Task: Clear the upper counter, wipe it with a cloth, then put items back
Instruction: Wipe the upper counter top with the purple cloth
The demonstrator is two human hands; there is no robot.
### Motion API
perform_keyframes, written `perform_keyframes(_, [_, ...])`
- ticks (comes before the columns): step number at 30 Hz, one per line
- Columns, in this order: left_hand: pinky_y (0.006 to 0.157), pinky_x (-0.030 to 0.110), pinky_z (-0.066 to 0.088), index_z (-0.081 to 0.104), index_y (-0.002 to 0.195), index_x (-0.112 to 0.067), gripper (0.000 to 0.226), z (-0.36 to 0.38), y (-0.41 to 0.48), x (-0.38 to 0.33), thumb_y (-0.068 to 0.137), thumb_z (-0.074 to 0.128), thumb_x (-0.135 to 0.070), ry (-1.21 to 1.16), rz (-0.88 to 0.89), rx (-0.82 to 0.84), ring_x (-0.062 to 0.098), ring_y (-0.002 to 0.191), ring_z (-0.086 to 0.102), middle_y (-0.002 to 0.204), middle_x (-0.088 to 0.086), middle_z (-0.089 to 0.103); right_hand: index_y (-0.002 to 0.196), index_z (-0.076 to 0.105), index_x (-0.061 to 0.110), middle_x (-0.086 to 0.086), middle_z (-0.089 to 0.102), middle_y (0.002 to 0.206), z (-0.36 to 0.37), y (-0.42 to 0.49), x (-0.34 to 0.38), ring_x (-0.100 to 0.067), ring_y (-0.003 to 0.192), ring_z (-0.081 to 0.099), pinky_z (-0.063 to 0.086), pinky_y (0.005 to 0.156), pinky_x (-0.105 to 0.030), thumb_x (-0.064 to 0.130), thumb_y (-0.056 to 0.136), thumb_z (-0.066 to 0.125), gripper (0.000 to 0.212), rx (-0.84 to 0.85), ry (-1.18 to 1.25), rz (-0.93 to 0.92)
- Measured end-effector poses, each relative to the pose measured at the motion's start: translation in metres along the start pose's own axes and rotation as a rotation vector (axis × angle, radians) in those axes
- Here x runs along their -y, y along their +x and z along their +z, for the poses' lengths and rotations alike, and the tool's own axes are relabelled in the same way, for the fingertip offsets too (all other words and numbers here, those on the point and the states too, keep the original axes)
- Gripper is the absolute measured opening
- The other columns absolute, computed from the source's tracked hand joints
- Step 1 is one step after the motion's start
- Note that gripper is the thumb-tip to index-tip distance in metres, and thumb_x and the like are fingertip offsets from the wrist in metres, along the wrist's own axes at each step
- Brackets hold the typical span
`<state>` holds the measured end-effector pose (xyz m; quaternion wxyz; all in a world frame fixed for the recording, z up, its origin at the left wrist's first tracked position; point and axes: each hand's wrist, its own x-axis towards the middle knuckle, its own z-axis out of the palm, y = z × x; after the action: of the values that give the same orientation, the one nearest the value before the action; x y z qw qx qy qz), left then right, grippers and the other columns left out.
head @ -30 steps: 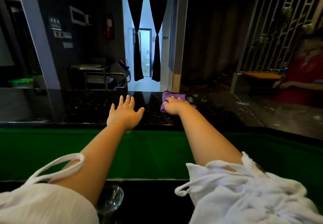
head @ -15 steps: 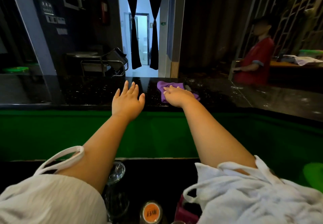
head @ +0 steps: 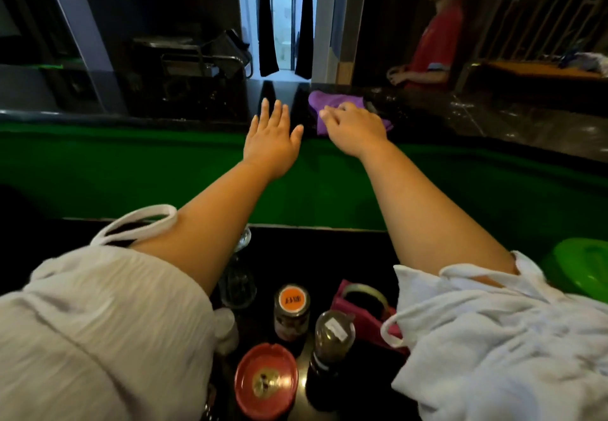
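A purple cloth (head: 335, 100) lies on the dark speckled upper counter (head: 460, 114). My right hand (head: 353, 128) lies on top of the cloth near the counter's front edge, with its fingers bent over the fabric. My left hand (head: 271, 136) rests flat on the counter's front edge just left of the cloth, fingers spread and straight. On the lower black counter below me stand a jar with an orange lid (head: 292, 312), a dark bottle (head: 330, 341), a red ashtray (head: 266, 381), a pink caddy (head: 358, 308) and clear glasses (head: 238, 284).
A green panel (head: 98, 164) runs below the upper counter. A green plastic bowl (head: 582, 262) sits at the right edge. A person in a red shirt (head: 434, 42) stands behind the counter on the right. A metal trolley (head: 190, 55) stands at the back left.
My view has tilted down, so the items on the lower counter now show. My right hand and the cloth have come back toward the front edge. The person in red has moved left.
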<state>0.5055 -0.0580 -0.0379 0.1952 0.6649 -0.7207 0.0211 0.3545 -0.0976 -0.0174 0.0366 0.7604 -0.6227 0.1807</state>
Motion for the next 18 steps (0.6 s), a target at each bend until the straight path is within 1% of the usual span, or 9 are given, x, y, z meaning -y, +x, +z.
perform_keyframes(3, [0.119,0.037,0.000,0.008,0.151,-0.009,0.057,0.002,-0.012,-0.010,0.102,0.018,-0.037,-0.051,0.009,0.031,0.021,0.148,-0.006,0.160,0.006,0.002,0.145,0.038,0.022,-0.006,0.037,0.150,0.001,-0.014,-0.005,-0.026,0.137,0.035,0.026,0.110,-0.041,0.055,0.097,0.026,0.059,0.000,-0.030,-0.030])
perform_keyframes(5, [0.119,0.037,0.002,0.010,0.151,-0.010,0.056,0.004,-0.019,-0.014,0.102,0.018,-0.037,-0.060,0.017,0.033,0.021,0.148,-0.003,0.160,0.006,0.004,0.145,0.038,0.022,-0.005,0.037,0.151,0.001,-0.022,-0.012,-0.025,0.138,0.034,0.023,0.112,-0.042,0.049,0.099,0.028,0.054,-0.016,-0.025,-0.046])
perform_keyframes(8, [0.119,0.038,0.004,0.011,0.151,-0.012,0.055,0.000,-0.025,-0.015,0.102,0.019,-0.037,-0.057,0.045,0.044,0.021,0.148,0.000,0.160,0.004,0.007,0.141,0.043,0.023,-0.003,0.040,0.149,-0.005,-0.028,-0.030,-0.025,0.135,0.037,0.023,0.112,-0.041,0.039,0.101,0.029,0.046,-0.065,-0.012,-0.040])
perform_keyframes(10, [0.119,0.038,0.003,0.012,0.151,-0.014,0.054,-0.004,-0.027,-0.013,0.102,0.019,-0.037,-0.059,0.060,0.069,0.020,0.148,0.001,0.160,0.003,0.008,0.138,0.047,0.023,-0.003,0.043,0.147,-0.010,-0.028,-0.047,-0.026,0.133,0.040,0.023,0.111,-0.041,0.036,0.101,0.028,0.044,-0.077,-0.002,0.027])
perform_keyframes(12, [0.119,0.038,0.003,0.013,0.151,-0.015,0.054,-0.008,-0.028,-0.013,0.102,0.020,-0.037,-0.047,0.072,0.090,0.020,0.148,0.001,0.160,0.003,0.008,0.135,0.051,0.021,-0.007,0.045,0.145,-0.013,-0.024,-0.060,-0.029,0.132,0.041,0.022,0.112,-0.041,0.032,0.100,0.026,0.044,-0.074,-0.005,0.141])
perform_keyframes(14, [0.119,0.039,0.003,0.014,0.151,-0.016,0.053,-0.009,-0.029,-0.015,0.102,0.020,-0.037,-0.040,0.082,0.092,0.021,0.148,0.001,0.159,0.004,0.009,0.134,0.052,0.017,-0.010,0.045,0.144,-0.012,-0.019,-0.057,-0.030,0.132,0.040,0.019,0.113,-0.044,0.031,0.100,0.024,0.046,-0.056,-0.015,0.212])
perform_keyframes(15, [0.119,0.039,0.002,0.015,0.151,-0.016,0.053,-0.009,-0.028,-0.018,0.102,0.019,-0.037,-0.037,0.091,0.093,0.020,0.148,0.002,0.159,0.004,0.009,0.134,0.051,0.017,-0.009,0.044,0.145,-0.011,-0.019,-0.052,-0.030,0.133,0.039,0.017,0.113,-0.045,0.032,0.100,0.024,0.046,-0.047,-0.014,0.210])
perform_keyframes(18, [0.119,0.039,0.002,0.016,0.151,-0.016,0.053,-0.003,-0.025,-0.030,0.102,0.020,-0.037,-0.039,0.108,0.085,0.020,0.148,0.003,0.159,0.004,0.011,0.136,0.049,0.023,-0.005,0.042,0.147,-0.006,-0.028,-0.044,-0.027,0.136,0.035,0.014,0.115,-0.046,0.038,0.100,0.026,0.045,-0.060,0.001,0.129])
